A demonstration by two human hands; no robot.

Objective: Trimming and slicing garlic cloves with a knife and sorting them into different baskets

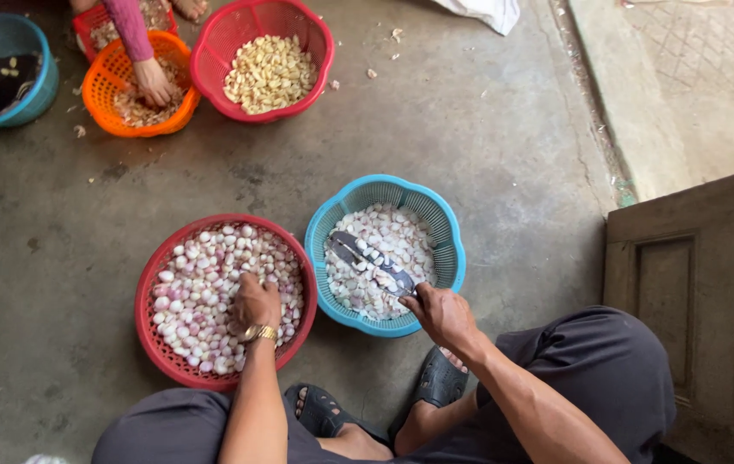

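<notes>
My left hand (255, 302), with a gold watch at the wrist, reaches into a red basket (150, 337) full of pinkish unpeeled garlic cloves (199, 283); its fingers are curled down among the cloves. My right hand (442, 314) grips the handle of a knife (367, 259) whose blade lies across the white cloves (384, 236) in a blue basket (448, 236). Both baskets sit on the concrete floor in front of my knees.
At the top, another person's hand (154, 83) rests in an orange basket (99, 82) of peels. Beside it stand a red basket (212, 51) of yellowish peeled cloves and a blue basket (40, 82). A wooden door panel (702, 292) is at the right.
</notes>
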